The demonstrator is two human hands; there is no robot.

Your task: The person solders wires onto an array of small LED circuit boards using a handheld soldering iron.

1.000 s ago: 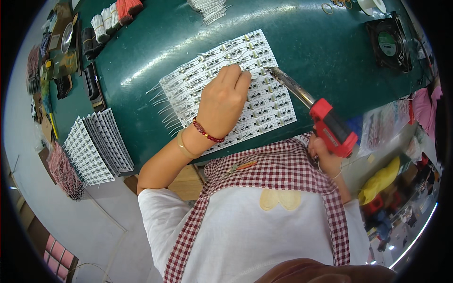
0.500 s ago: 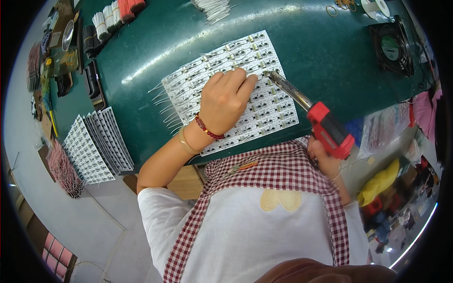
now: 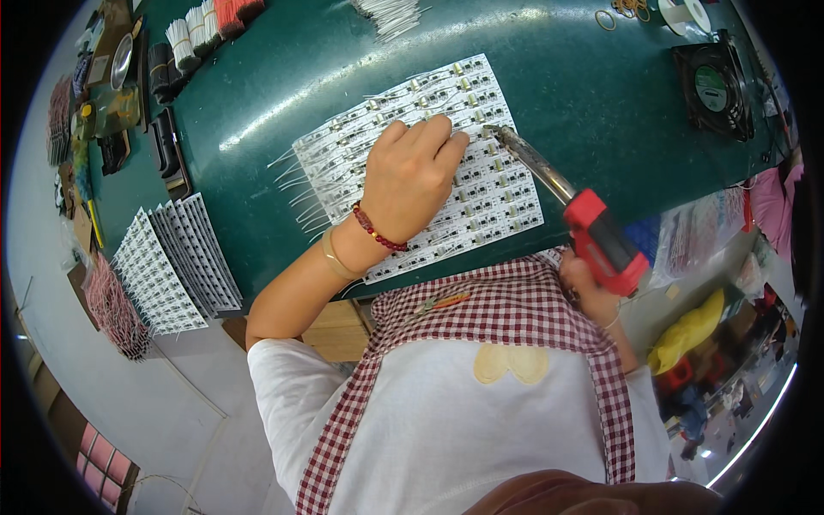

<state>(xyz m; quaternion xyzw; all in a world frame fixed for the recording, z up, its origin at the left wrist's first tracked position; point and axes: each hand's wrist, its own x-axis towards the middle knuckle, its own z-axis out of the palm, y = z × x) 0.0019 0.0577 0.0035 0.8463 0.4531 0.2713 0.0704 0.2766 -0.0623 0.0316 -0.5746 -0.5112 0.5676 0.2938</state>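
A white panel of small circuit boards lies on the green table, with thin white wires sticking out past its left edge. Over its middle, my left hand is closed, thumb and fingertips pinched together close to the board. What it pinches is too small to make out. My right hand, partly hidden, grips a red and black soldering gun to the right of the panel. The gun's metal barrel slants up and left, its tip at the panel just right of my left fingertips.
Stacked circuit panels stand at the table's left edge beside a red-white wire bundle. Bundled white wires lie at the far side. A black fan and a white spool sit at the right.
The soldering gun's handle has shifted slightly right and down, and its tip slightly up. My left hand has moved a little upward at the knuckles; the panel stays put.
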